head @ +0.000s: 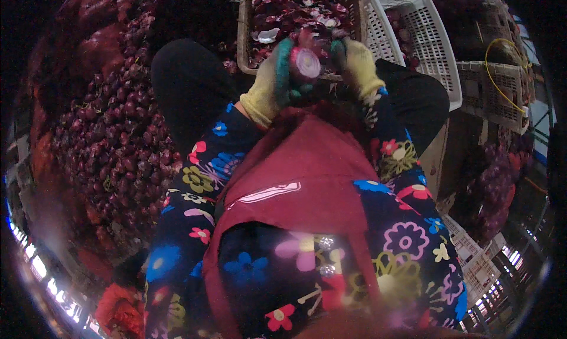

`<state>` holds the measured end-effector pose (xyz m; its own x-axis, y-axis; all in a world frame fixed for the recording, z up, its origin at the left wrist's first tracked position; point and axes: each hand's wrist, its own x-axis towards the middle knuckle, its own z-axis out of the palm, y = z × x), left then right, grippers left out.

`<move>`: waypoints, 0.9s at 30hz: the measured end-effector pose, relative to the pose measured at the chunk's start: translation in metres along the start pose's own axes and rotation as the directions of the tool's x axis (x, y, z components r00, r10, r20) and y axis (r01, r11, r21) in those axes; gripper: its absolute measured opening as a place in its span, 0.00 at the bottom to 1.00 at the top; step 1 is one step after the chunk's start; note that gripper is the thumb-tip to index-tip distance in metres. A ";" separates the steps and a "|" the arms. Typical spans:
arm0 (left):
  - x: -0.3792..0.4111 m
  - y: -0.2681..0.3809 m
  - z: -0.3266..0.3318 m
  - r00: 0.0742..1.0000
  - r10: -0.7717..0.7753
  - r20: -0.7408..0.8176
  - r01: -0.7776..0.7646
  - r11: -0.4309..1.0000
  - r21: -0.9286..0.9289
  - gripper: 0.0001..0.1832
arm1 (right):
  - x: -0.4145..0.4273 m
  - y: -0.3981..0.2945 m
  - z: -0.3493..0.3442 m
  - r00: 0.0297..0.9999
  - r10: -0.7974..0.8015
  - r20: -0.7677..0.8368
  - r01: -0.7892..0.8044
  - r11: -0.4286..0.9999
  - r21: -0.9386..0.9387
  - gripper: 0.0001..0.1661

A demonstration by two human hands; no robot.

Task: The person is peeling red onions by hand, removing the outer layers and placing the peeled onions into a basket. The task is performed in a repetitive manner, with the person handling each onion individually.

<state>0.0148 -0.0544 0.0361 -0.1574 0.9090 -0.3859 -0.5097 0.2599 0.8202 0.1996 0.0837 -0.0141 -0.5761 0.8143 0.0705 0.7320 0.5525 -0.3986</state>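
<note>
My left hand (pixel 275 75), in a yellow knit glove with a green coated palm, grips a red onion (pixel 307 64). The onion's cut face shows pale rings and points up toward me. My right hand (pixel 358 63), gloved the same way, is blurred by motion just to the right of it. Its fingers bend toward a blurred dark-red shape (pixel 315 35) between the hands; whether they hold a tool or onion skin is hidden. Just beyond both hands stands a crate (pixel 242 38) with onion skins and trimmings (pixel 305 7) in it.
A white slatted plastic crate (pixel 436 51) with some onions (pixel 404 34) stands at right. A large heap of red onions (pixel 119 131) spreads on my left. More crates (pixel 491 91), a yellow cord (pixel 487 57) and a netted onion pile (pixel 498 184) lie farther right.
</note>
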 end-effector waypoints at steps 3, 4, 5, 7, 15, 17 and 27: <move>0.029 -0.018 -0.020 0.984 -0.168 0.062 0.175 0.975 -0.139 0.33 | 0.016 0.028 0.007 0.994 0.034 -0.108 -0.019 0.991 0.135 0.20; 0.037 -0.024 -0.025 0.942 -0.314 0.120 0.334 0.910 -0.245 0.33 | 0.017 0.041 0.023 0.987 -0.070 -0.145 0.100 0.971 0.215 0.22; 0.032 -0.019 -0.020 0.950 -0.304 0.065 0.311 0.917 -0.250 0.34 | 0.010 0.069 0.043 0.984 0.090 0.155 -0.176 0.634 0.753 0.22; 0.028 -0.001 -0.013 0.968 -0.243 -0.062 0.220 0.942 -0.253 0.34 | 0.003 0.066 0.060 0.857 0.196 0.476 -0.451 -0.159 0.878 0.20; 0.055 -0.022 -0.024 0.997 -0.083 0.000 0.078 0.940 -0.332 0.33 | -0.015 -0.055 0.012 0.977 0.017 0.211 -0.194 0.467 0.863 0.21; 0.051 -0.019 -0.023 0.990 -0.142 0.002 0.136 0.944 -0.300 0.34 | -0.011 -0.038 0.030 0.978 0.160 0.132 -0.197 0.514 0.835 0.23; 0.050 -0.032 -0.051 0.978 0.069 0.196 -0.024 0.975 -0.221 0.24 | -0.028 -0.074 -0.010 0.989 -0.142 -0.048 0.149 0.916 0.371 0.47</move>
<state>-0.0205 -0.0340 -0.0308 -0.0229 0.9710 -0.2381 -0.6800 0.1594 0.7156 0.1651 0.0217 0.0222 -0.6559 0.7355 0.1698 0.4500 0.5616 -0.6943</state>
